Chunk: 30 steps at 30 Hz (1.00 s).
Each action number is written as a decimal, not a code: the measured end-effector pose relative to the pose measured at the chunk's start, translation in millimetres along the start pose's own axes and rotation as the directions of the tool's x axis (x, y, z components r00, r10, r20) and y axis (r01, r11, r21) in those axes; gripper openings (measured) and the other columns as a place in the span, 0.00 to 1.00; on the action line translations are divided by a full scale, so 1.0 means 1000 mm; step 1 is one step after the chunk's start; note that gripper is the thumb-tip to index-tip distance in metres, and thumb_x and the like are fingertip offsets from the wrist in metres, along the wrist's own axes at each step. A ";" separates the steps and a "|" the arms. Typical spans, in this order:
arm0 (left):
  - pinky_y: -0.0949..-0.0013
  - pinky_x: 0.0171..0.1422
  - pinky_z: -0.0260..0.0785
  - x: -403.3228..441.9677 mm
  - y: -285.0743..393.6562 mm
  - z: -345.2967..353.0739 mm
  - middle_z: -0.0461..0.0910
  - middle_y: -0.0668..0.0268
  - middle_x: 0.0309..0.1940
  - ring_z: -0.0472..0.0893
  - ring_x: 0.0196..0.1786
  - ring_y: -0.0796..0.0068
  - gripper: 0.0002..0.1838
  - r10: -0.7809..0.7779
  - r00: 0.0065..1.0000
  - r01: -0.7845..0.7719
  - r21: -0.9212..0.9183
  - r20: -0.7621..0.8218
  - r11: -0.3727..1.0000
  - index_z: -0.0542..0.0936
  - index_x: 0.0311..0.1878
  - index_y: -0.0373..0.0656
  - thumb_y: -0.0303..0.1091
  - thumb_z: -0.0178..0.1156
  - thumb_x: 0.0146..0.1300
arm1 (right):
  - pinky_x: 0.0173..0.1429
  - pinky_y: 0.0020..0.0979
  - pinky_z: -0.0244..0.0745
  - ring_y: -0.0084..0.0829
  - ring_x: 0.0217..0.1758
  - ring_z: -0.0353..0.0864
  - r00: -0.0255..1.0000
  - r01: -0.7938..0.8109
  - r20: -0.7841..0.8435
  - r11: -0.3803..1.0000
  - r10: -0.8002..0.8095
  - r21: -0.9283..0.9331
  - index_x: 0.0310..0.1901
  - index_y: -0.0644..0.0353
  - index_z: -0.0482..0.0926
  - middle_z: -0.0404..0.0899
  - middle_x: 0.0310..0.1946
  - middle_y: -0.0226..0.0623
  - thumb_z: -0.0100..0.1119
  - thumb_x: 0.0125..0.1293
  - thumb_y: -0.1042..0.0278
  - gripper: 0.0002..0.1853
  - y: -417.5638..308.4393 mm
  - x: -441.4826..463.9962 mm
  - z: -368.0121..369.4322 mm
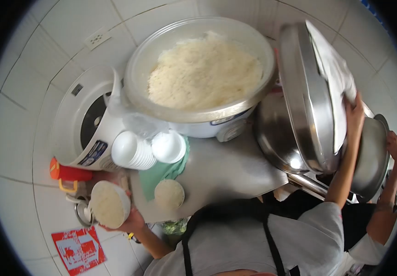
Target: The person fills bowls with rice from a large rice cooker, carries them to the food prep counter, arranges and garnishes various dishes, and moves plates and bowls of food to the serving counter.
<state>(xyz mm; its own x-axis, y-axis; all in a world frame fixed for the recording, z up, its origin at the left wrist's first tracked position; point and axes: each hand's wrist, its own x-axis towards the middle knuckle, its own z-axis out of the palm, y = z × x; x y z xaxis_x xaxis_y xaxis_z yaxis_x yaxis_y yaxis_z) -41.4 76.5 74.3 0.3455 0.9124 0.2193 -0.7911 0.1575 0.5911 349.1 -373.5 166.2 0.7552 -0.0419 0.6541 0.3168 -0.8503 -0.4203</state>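
My left hand point(132, 221) is wrapped round a white bowl of rice point(109, 205) at the lower left. On the right, my right hand point(355, 112) grips a white cloth point(334, 78) against the rim of a large tilted steel bowl point(306, 101). A big round pot point(138, 99) full of white rice point(205, 71) stands at the top centre. In front of it are a stack of white bowls point(132, 151) and another white bowl point(168, 146). A small bowl of rice point(169, 194) sits on the steel counter by a green cloth point(155, 179).
An open white cooker body point(76, 119) stands at the left, with a red-handled item point(69, 173) below it. Another person's hand point(394, 146) holds a metal basin point(371, 156) at the far right. The steel counter point(221, 170) ends near my apron.
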 end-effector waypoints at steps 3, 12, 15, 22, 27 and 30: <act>0.68 0.26 0.78 -0.004 -0.004 0.006 0.45 0.44 0.66 0.73 0.50 0.44 0.51 -0.036 0.998 0.038 -0.036 0.050 0.999 0.44 0.69 0.49 0.66 0.53 0.49 | 0.51 0.33 0.69 0.42 0.49 0.76 0.935 0.353 -0.011 0.924 -0.356 0.144 0.52 0.66 0.71 0.75 0.46 0.51 0.53 0.57 0.73 0.19 -0.090 0.053 0.024; 0.62 0.31 0.77 -0.043 0.008 -0.011 0.55 0.43 0.62 0.73 0.49 0.43 0.47 0.025 0.998 -0.026 -0.029 -0.054 0.999 0.50 0.67 0.48 0.69 0.48 0.50 | 0.55 0.38 0.65 0.47 0.50 0.72 0.645 0.654 0.256 0.694 -0.720 0.301 0.52 0.63 0.72 0.74 0.45 0.51 0.44 0.51 0.80 0.23 -0.300 0.095 0.201; 0.57 0.40 0.76 -0.049 0.021 -0.029 0.56 0.46 0.62 0.70 0.54 0.45 0.47 -0.029 0.999 0.030 -0.064 0.016 0.997 0.52 0.67 0.49 0.69 0.47 0.50 | 0.53 0.38 0.66 0.48 0.47 0.74 0.649 0.684 0.115 0.643 -0.752 0.344 0.52 0.60 0.72 0.75 0.43 0.51 0.44 0.51 0.79 0.23 -0.299 0.092 0.239; 0.34 0.58 0.56 -0.046 0.008 -0.104 0.55 0.53 0.64 0.59 0.64 0.46 0.46 -0.163 0.980 0.164 0.004 -0.118 0.986 0.53 0.67 0.52 0.72 0.44 0.50 | 0.50 0.38 0.70 0.50 0.44 0.76 0.694 0.640 0.151 0.699 -0.704 0.319 0.51 0.67 0.71 0.75 0.42 0.58 0.50 0.52 0.77 0.22 -0.301 0.079 0.237; 0.35 0.57 0.58 -0.020 -0.015 -0.128 0.59 0.53 0.62 0.63 0.60 0.45 0.47 -0.388 0.919 0.389 -0.002 -0.071 0.921 0.53 0.66 0.51 0.74 0.41 0.49 | 0.52 0.40 0.68 0.48 0.51 0.72 0.731 0.625 0.128 0.732 -0.671 0.271 0.56 0.65 0.65 0.70 0.48 0.56 0.58 0.51 0.64 0.29 -0.299 0.028 0.170; 0.36 0.56 0.58 0.001 -0.042 -0.142 0.60 0.54 0.62 0.66 0.58 0.45 0.49 -0.420 0.899 0.420 0.034 0.120 0.907 0.53 0.66 0.51 0.77 0.38 0.48 | 0.56 0.43 0.64 0.47 0.54 0.69 0.769 0.525 0.047 0.672 -0.637 0.522 0.60 0.63 0.58 0.66 0.53 0.54 0.65 0.44 0.53 0.42 -0.242 -0.122 0.116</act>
<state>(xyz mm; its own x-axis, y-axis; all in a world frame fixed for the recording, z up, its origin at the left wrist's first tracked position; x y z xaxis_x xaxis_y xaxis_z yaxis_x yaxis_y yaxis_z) -78.8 124.5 -60.5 0.7040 0.7090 0.0421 -0.5557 0.5130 0.6542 246.7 -101.9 115.2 0.4060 0.5346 0.7412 0.9090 -0.3200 -0.2670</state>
